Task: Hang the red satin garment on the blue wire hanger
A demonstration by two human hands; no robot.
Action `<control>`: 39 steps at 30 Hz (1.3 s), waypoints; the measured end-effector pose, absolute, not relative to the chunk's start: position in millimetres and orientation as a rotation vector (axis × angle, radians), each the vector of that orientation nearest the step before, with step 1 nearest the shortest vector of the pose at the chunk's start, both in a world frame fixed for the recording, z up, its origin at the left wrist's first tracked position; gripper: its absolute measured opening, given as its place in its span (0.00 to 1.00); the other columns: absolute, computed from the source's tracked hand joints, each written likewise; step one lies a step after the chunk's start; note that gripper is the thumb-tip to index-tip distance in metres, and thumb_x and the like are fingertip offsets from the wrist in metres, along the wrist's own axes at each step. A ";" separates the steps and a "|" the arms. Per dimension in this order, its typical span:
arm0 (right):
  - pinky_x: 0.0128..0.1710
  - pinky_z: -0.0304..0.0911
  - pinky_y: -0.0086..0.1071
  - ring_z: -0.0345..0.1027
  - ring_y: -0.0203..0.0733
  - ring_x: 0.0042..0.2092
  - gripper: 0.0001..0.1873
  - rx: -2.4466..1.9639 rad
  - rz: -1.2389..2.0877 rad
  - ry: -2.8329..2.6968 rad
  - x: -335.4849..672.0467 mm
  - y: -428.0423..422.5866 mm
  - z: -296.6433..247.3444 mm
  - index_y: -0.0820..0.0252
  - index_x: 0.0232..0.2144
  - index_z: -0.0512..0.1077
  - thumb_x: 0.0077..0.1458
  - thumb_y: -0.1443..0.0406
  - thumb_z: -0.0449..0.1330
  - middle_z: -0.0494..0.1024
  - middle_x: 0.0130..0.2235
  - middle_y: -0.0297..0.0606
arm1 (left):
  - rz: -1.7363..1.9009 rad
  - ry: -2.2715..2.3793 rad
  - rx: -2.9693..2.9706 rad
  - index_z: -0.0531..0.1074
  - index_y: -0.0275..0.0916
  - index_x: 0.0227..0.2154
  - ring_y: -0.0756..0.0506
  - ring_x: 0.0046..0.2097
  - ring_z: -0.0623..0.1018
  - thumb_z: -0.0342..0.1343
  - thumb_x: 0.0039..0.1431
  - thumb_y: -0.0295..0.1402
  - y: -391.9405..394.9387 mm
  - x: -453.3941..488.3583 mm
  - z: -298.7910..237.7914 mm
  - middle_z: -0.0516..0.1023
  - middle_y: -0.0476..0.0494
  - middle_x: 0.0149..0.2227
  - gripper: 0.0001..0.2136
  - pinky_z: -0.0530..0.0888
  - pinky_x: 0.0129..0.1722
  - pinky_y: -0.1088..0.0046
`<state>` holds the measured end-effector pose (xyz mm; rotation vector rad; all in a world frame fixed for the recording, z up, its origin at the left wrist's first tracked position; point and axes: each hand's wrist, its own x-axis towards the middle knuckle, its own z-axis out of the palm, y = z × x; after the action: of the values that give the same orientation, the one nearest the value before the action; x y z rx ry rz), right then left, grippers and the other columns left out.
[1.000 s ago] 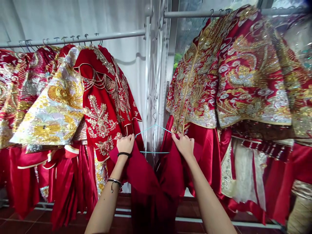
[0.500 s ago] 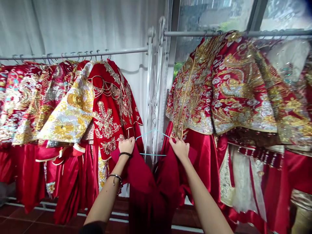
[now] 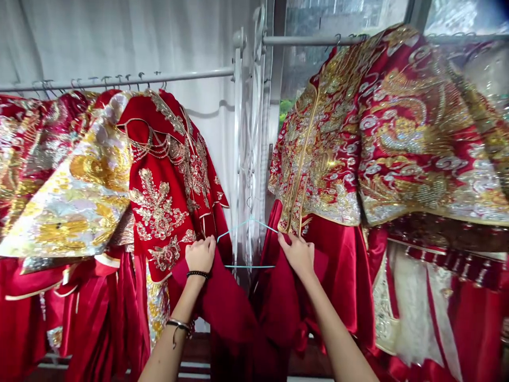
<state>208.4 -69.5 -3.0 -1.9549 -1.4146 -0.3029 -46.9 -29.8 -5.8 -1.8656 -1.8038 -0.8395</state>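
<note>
In front of me hangs a dark red garment (image 3: 234, 307), stretched between my hands on a thin light-blue hanger (image 3: 249, 266). My left hand (image 3: 200, 256) wears a black bead bracelet and is closed around the garment and the hanger's left end. Closed on the opposite side, my right hand (image 3: 297, 254) grips the cloth where the hanger's right arm ends. The hanger's hook stands up between the hands and touches no rail. Below, the garment falls in dark folds out of the picture.
At left, a metal rail (image 3: 191, 76) carries several embroidered red and gold garments, among them a red jacket (image 3: 159, 212). Another rail (image 3: 302, 41) at right holds a gold-embroidered jacket (image 3: 318, 159). White rack posts (image 3: 237, 132) stand between them. Behind are a pale curtain (image 3: 119, 37) and windows.
My view has come closer to the racks, so the hanging clothes look larger. Both hands keep their grip and sit slightly lower in the picture, with the garment and hanger between them.
</note>
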 end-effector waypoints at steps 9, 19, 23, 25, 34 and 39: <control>0.40 0.48 0.35 0.66 0.45 0.42 0.22 -1.928 -0.334 -1.388 213.0 -64.7 -3.1 0.60 0.34 0.71 0.56 0.53 0.43 0.77 0.35 0.43 | -0.852 -1.680 -1.814 0.74 0.40 0.28 0.45 0.32 0.74 0.36 0.62 0.37 -19.5 -46.3 -13.3 0.76 0.45 0.25 0.20 0.55 0.33 0.69; 0.37 0.47 0.34 0.66 0.43 0.39 0.21 -1.936 -0.381 -1.387 221.1 -64.8 -6.1 0.60 0.28 0.70 0.57 0.54 0.43 0.77 0.31 0.41 | -0.828 -1.637 -1.825 0.74 0.38 0.27 0.45 0.32 0.73 0.36 0.62 0.37 -14.8 -40.1 -19.7 0.74 0.45 0.23 0.21 0.57 0.33 0.70; 0.38 0.47 0.34 0.67 0.43 0.39 0.21 -1.926 -0.368 -1.376 221.5 -59.1 -9.9 0.59 0.28 0.69 0.56 0.54 0.43 0.77 0.31 0.40 | -0.822 -1.662 -1.845 0.73 0.39 0.28 0.45 0.33 0.73 0.35 0.63 0.37 -10.8 -40.6 -21.2 0.74 0.46 0.24 0.21 0.57 0.34 0.69; 0.38 0.48 0.34 0.67 0.43 0.39 0.20 -1.920 -0.362 -1.377 221.7 -55.1 -12.5 0.59 0.27 0.69 0.56 0.54 0.43 0.77 0.31 0.40 | -0.815 -1.690 -1.856 0.73 0.39 0.29 0.45 0.33 0.73 0.34 0.63 0.37 -9.0 -40.1 -21.4 0.74 0.45 0.24 0.21 0.58 0.34 0.69; 0.42 0.49 0.39 0.65 0.48 0.43 0.22 -1.899 -0.410 -1.385 217.6 -33.0 -27.8 0.60 0.36 0.70 0.49 0.49 0.51 0.76 0.36 0.44 | -0.771 -1.834 -1.874 0.71 0.39 0.35 0.39 0.41 0.70 0.42 0.53 0.53 -7.9 -30.1 -14.5 0.74 0.41 0.32 0.23 0.61 0.38 0.65; 0.47 0.50 0.40 0.62 0.47 0.47 0.20 -1.890 -0.338 -1.497 230.3 -20.8 -36.5 0.62 0.43 0.68 0.47 0.60 0.53 0.74 0.42 0.44 | -0.711 -1.965 -1.974 0.68 0.41 0.41 0.38 0.44 0.68 0.46 0.52 0.45 -3.1 -30.9 -14.8 0.72 0.41 0.37 0.17 0.64 0.38 0.63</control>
<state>230.3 -20.8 -36.5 -1.8902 -1.4966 -0.3376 -30.9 -3.1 -14.8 -1.9737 -1.9651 -0.7114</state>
